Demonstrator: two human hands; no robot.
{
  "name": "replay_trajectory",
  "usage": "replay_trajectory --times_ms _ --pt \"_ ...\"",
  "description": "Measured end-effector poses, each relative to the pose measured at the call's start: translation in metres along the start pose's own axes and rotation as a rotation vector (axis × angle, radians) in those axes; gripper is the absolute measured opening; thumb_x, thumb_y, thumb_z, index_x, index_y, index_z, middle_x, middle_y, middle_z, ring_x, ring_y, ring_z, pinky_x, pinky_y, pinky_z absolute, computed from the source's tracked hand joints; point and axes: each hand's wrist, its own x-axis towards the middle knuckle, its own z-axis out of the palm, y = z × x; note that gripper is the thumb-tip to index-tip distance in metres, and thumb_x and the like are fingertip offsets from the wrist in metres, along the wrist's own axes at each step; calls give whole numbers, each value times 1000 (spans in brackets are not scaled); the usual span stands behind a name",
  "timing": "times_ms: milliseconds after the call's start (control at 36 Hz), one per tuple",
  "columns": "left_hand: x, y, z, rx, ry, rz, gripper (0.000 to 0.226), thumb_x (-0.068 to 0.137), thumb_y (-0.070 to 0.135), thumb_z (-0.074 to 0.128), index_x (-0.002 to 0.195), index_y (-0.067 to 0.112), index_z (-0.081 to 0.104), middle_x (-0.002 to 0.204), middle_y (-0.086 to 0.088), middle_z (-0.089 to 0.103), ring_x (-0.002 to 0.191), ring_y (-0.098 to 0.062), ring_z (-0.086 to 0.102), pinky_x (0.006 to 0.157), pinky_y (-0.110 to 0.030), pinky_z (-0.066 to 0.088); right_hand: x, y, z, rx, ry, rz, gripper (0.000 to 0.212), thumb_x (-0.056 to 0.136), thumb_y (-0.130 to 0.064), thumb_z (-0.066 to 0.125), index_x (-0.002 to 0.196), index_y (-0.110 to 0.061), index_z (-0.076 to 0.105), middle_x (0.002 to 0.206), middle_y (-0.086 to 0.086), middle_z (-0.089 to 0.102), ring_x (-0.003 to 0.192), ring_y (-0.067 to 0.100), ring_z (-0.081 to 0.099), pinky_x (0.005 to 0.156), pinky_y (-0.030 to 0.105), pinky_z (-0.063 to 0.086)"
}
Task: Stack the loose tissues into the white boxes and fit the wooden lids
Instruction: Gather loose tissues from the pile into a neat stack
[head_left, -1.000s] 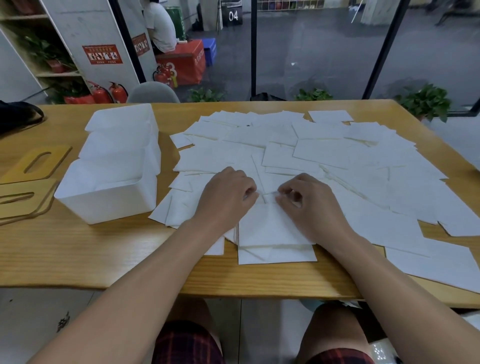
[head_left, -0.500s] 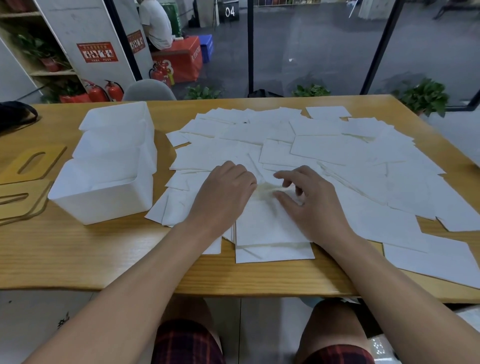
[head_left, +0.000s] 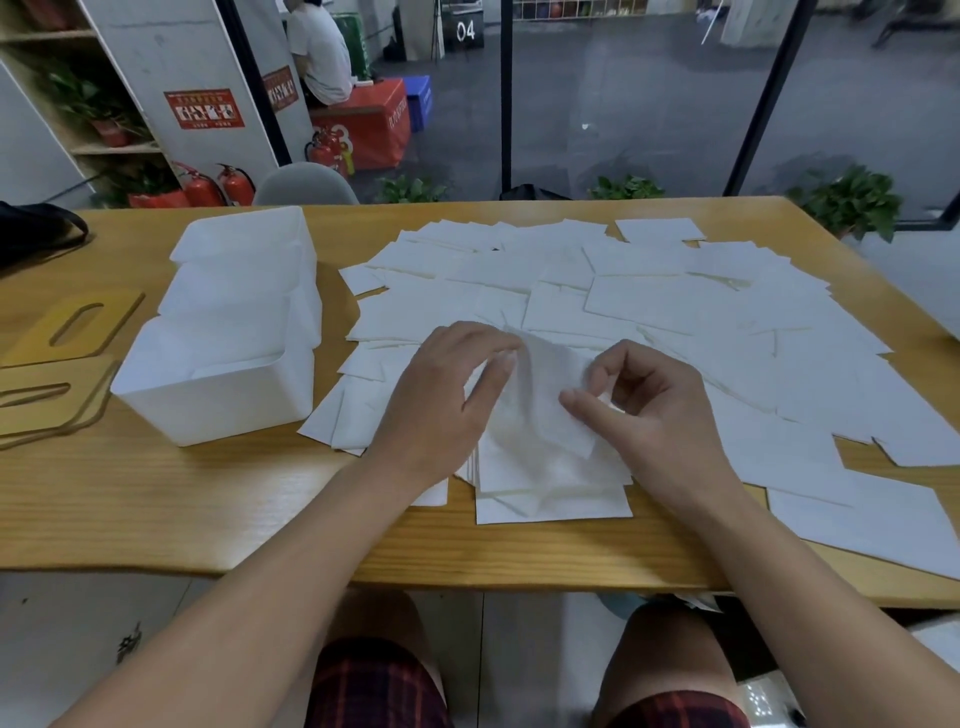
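Observation:
Many loose white tissues (head_left: 675, 312) cover the middle and right of the wooden table (head_left: 156, 499). A small neat pile of tissues (head_left: 550, 488) lies near the front edge. Above it, one tissue (head_left: 540, 400) is lifted off the table: my left hand (head_left: 441, 395) pinches its upper left edge and my right hand (head_left: 649, 405) pinches its right side. Three white boxes (head_left: 228, 374) stand in a row at the left, the nearest one open-topped. Wooden lids (head_left: 57, 395) with slots lie at the far left.
A black bag (head_left: 36, 228) rests on the table's back left corner. Behind the table stand a grey chair (head_left: 306, 184), fire extinguishers and potted plants. A person in a white shirt sits far back.
Both hands were pressed flat on the small pile; now they have risen and lifted one tissue between them. The camera view has shifted slightly.

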Motion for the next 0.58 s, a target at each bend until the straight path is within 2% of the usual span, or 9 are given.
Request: replay_trajectory --times_ms 111,167,222,278,333,417,472,528,583 --pt "1 0 5 -58 -69 -27 39 117 43 49 155 33 58 154 21 57 145 11 39 114 -5 25 -1 -1 -6 55 -17 41 26 89 -19 90 91 -15 65 85 -5 64 57 14 41 55 22 38" --pt "0 0 9 -89 -78 -49 45 116 50 48 160 41 47 160 25 48 148 14 33 114 -4 23 -1 -1 -7 75 -39 39 27 89 -21 89 97 -15 65 88 -4 63 60 21 42 56 26 39" --pt "0 1 11 -134 -79 -83 49 115 55 49 162 48 39 163 28 43 148 11 35 115 -10 30 0 0 -9 85 -54 42 27 90 -20 89 102 -15 65 93 -1 64 64 34 42 58 34 40" --pt "2 0 11 -200 -60 -112 47 113 55 52 158 48 42 149 25 57 138 2 52 109 -17 43 1 0 -10 108 -60 63 27 91 -15 88 106 -14 66 100 6 65 70 45 47 61 50 44" --pt "3 0 9 -259 -39 -140 38 111 50 59 148 46 53 111 17 68 107 -8 66 89 -17 51 0 0 -11 131 -42 91 25 92 -9 85 109 -14 67 108 10 66 84 50 56 68 59 51" --pt "1 -2 6 -290 -24 -163 21 107 34 69 125 45 71 84 7 60 75 -13 59 68 -18 48 -1 -2 -12 143 21 155 24 94 -8 84 112 -18 71 114 2 71 91 35 71 68 47 58" --pt "-2 -2 5 -314 -9 -180 18 106 29 72 118 42 76 81 7 60 70 -8 56 66 -14 45 -1 0 -15 113 73 190 24 95 -15 85 113 -24 73 111 1 72 83 24 71 67 35 56" --pt "-5 -3 5 -362 1 -203 17 105 28 73 116 41 77 77 7 59 67 -5 54 65 -13 44 -2 2 -19 16 117 224 27 93 -25 87 115 -32 73 103 -2 69 69 19 62 63 30 50" --pt "-9 -5 4 -393 7 -220 17 105 29 74 117 40 76 74 10 60 65 -4 54 65 -13 45 -2 5 -21 -41 129 255 29 91 -30 89 113 -37 73 94 -9 67 62 13 63 59 24 48"
